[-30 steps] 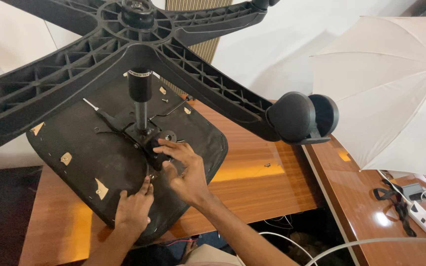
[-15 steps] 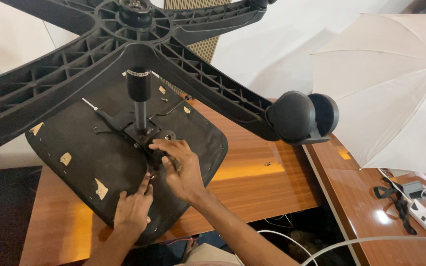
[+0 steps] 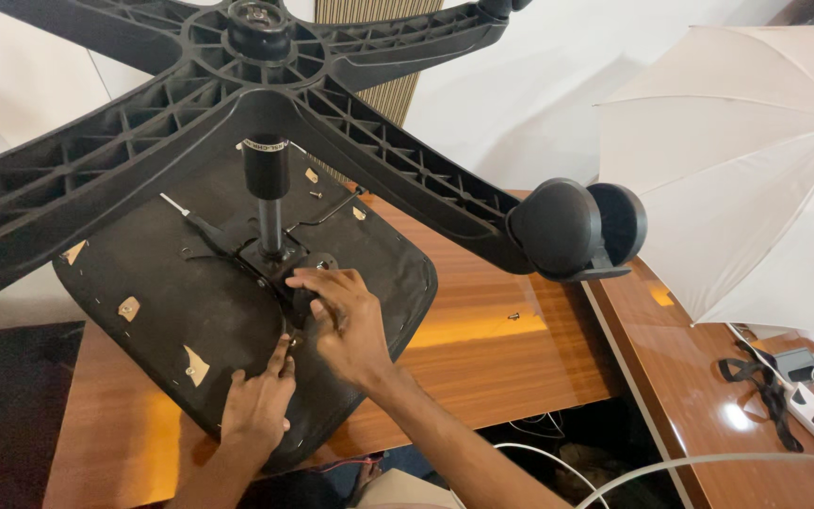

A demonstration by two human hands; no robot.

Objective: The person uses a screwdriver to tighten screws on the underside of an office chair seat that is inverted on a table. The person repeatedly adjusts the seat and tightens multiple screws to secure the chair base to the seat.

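seat underside [image 3: 190, 311] upturned on tabletop [image 3: 482, 377] | right hand [image 3: 346, 325] fingers curled on black knob [image 3: 303, 300] beside gas column [image 3: 268, 193] | left hand [image 3: 256, 405] fingers narrow, pinching small part at seat | pale tape patches left of column

Black chair base [image 3: 143, 160] and seat underside [image 3: 171, 311] (tan patches), glossy orange-brown wooden table [image 3: 501, 349], white umbrella [image 3: 746, 170].

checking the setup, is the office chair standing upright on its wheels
No, the office chair lies upside down on the wooden table, its star base and caster wheel up in the air.
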